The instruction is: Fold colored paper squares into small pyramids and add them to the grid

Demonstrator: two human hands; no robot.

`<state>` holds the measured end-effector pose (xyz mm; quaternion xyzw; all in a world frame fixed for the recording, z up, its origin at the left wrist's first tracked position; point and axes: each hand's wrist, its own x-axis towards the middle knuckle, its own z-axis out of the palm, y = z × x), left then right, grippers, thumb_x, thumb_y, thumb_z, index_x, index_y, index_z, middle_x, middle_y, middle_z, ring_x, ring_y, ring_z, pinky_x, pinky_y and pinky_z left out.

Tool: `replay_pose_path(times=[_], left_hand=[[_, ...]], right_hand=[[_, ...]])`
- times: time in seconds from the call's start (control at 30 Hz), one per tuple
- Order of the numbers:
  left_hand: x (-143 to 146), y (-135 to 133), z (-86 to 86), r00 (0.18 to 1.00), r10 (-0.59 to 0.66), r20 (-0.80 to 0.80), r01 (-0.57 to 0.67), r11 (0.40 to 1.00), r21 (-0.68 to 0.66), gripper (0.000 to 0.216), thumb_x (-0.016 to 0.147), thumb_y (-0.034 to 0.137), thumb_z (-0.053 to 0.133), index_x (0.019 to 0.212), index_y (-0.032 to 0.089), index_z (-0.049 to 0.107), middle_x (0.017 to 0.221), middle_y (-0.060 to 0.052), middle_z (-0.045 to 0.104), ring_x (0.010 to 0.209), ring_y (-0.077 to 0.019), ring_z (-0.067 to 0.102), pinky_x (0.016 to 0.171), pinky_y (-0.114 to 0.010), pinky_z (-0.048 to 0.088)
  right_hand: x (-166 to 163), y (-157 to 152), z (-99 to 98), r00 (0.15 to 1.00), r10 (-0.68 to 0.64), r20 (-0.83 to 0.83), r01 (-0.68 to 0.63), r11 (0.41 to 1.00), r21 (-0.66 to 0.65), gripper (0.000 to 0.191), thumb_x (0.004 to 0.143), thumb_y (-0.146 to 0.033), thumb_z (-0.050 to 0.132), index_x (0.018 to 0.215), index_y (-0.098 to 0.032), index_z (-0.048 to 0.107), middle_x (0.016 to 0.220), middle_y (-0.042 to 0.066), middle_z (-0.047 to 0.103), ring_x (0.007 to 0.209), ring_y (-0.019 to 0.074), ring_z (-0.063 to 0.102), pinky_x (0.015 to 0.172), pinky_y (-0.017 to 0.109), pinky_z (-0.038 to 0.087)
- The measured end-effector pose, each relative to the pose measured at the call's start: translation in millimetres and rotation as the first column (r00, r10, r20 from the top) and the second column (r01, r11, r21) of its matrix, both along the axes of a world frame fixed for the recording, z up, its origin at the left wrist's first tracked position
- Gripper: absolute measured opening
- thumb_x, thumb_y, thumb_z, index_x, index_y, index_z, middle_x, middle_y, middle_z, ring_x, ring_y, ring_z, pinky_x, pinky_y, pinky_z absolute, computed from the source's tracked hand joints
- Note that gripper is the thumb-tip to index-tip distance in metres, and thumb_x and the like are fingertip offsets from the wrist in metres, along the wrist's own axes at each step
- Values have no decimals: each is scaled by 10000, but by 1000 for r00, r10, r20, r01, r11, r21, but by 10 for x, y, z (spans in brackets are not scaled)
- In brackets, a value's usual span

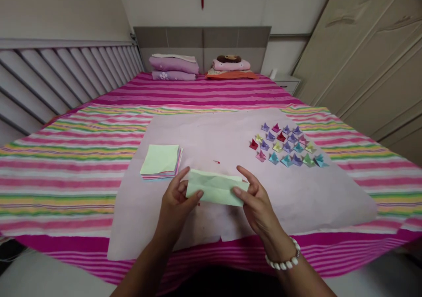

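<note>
A pale green sheet of paper, folded into a long strip, is held just above the pink paper sheet spread on the bed. My left hand pinches its left end with thumb and fingers. At its right end my right hand, with a white bead bracelet at the wrist, grips it the same way. A stack of coloured square papers, green on top, lies to the left of my hands.
Several small folded paper figures in purple, red, yellow and blue sit in rows at the right of the pink sheet. The striped bedcover spreads all around. Folded pillows lie at the headboard; wardrobe doors stand at right.
</note>
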<state>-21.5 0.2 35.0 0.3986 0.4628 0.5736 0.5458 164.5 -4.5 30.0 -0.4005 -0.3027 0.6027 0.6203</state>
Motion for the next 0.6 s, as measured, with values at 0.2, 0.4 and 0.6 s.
replay_pose_path(times=[0.2,0.4,0.6], left_hand=[[48,22,80,965,-83,250,105,992,-75,727,705,270,755,1364,188,459,1045,-92,702,824,-209,688,676,-299,565],[235,-42,91,899,-141,415,240,951,-197,431,745,256,740,1143,126,636,1047,-130,730,1013,-274,665,898,-396,528],[152,-4,186,942,-107,320,190,952,-242,349,722,262,754,1021,99,675,980,-125,744,945,-268,687,804,-369,568]], right_hand=[[-83,44,-10,999,19,-31,-21,997,-70,299,565,-268,865,734,-187,631,645,-22,678,543,123,590,528,234,468],[-219,20,-47,999,37,8,-37,999,-14,256,647,-322,827,776,-208,637,653,-28,663,557,129,581,533,239,474],[73,-6,-33,929,39,368,-162,937,309,297,902,-266,562,1189,-308,625,1201,52,628,910,179,618,770,320,510]])
